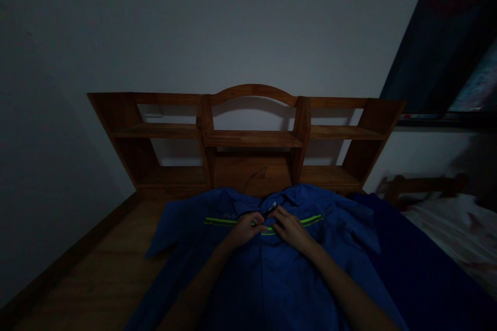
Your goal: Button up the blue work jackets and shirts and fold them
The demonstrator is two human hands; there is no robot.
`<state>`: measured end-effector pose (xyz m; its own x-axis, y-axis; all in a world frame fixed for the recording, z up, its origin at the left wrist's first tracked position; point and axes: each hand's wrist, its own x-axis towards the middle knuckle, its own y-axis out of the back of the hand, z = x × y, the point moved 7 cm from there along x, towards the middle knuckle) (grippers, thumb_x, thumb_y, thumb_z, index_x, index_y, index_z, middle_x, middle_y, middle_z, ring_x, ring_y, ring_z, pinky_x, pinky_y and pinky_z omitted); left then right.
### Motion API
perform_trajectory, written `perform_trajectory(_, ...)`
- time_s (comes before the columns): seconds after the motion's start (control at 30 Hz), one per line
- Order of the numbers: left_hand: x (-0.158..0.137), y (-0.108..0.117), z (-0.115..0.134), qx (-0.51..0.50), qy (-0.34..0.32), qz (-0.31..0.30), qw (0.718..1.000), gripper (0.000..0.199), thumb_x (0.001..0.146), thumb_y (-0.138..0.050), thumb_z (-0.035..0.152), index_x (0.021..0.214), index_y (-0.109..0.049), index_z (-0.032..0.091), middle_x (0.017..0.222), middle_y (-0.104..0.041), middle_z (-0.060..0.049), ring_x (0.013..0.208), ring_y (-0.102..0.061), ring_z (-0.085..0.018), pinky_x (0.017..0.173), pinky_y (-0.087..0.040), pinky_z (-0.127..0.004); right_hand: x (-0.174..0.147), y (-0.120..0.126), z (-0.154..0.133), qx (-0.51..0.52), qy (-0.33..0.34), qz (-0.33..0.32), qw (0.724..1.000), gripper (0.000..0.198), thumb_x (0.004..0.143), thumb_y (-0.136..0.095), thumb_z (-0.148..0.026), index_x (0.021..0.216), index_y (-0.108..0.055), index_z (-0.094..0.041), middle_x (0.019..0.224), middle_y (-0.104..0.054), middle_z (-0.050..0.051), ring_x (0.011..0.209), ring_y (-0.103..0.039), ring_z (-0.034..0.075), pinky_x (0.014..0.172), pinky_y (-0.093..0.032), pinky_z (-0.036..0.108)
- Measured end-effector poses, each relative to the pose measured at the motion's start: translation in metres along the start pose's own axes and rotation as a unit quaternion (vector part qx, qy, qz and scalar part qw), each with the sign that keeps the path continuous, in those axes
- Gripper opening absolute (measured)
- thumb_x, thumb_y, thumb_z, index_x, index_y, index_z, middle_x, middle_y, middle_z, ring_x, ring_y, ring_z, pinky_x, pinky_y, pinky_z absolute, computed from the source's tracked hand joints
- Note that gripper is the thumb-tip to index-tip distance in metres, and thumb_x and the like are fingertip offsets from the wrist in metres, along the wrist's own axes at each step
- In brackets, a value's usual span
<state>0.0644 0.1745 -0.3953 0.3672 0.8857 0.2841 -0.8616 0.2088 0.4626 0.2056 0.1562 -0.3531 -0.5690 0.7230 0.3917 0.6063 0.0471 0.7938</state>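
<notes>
A blue jacket (240, 279) with bright green stripes across the chest lies spread out, its collar toward the wooden headboard. Just below the collar, my left hand (248, 227) has its fingers curled in a pinch on the front of the jacket, beside the end of the left stripe. Close by on the right, my right hand (288, 226) grips the jacket's front opening with bent fingers. The two hands are only a little apart. What lies right under the fingertips is too dark and small to make out.
Behind the jacket stands a wooden headboard with shelves (252, 138), against a pale wall (233, 26). Bare wooden boards (104, 269) show at the left. A dark blue cloth (419, 269) lies at the right, near pale rumpled bedding (458, 232). A dark curtain (435, 51) hangs at the upper right.
</notes>
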Motion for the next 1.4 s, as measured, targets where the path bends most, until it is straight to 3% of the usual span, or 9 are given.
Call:
perform_trajectory(0.2,0.001,-0.003,-0.007,0.017,0.017,-0.017,1.000,0.020,0.079,-0.056,0.031,0.090,-0.060,0.015,0.078,-0.062,-0.001,0.071,-0.056,-0.014,0.064,-0.041,-0.022,0.000,-0.004,0.004,-0.011,-0.003,0.006,1.000,0.025,0.086,-0.049,-0.018,0.110,-0.054,-0.025,0.112,-0.052,0.003,0.096,-0.056,0.015,0.085,-0.044,0.025)
perform_trajectory(0.47,-0.001,0.001,0.006,0.051,-0.016,-0.005,0.999,0.014,0.079,-0.056,0.026,0.089,-0.061,0.017,0.083,-0.062,-0.002,0.077,-0.056,-0.014,0.070,-0.041,-0.022,0.000,-0.001,0.001,-0.011,-0.006,0.009,1.000,0.023,0.086,-0.050,-0.018,0.108,-0.053,-0.025,0.109,-0.052,0.002,0.093,-0.056,0.014,0.082,-0.044,0.024)
perform_trajectory(1.03,-0.003,0.001,0.012,0.050,-0.024,-0.011,0.998,0.015,0.080,-0.056,0.027,0.089,-0.060,0.017,0.084,-0.062,-0.003,0.080,-0.058,-0.014,0.073,-0.043,-0.023,0.000,0.000,0.000,0.030,0.001,0.029,0.999,0.033,0.077,-0.055,-0.010,0.107,-0.056,-0.023,0.105,-0.054,0.003,0.092,-0.055,0.015,0.081,-0.044,0.025)
perform_trajectory(1.23,-0.001,-0.001,0.005,0.056,0.035,0.032,0.997,0.018,0.073,-0.064,0.032,0.079,-0.060,0.015,0.075,-0.063,-0.002,0.072,-0.059,-0.015,0.067,-0.042,-0.024,0.001,-0.002,0.003,0.028,-0.003,0.024,0.999,0.033,0.076,-0.053,-0.008,0.105,-0.056,-0.023,0.104,-0.054,0.003,0.092,-0.055,0.015,0.081,-0.043,0.026)
perform_trajectory(1.4,-0.001,-0.004,0.001,0.042,0.065,0.021,0.997,0.020,0.072,-0.063,0.034,0.079,-0.061,0.015,0.072,-0.063,-0.001,0.069,-0.058,-0.015,0.063,-0.042,-0.023,0.001,-0.003,0.002,0.024,-0.004,0.023,0.999,0.033,0.077,-0.053,-0.008,0.106,-0.056,-0.024,0.105,-0.054,0.003,0.091,-0.056,0.015,0.079,-0.044,0.025)
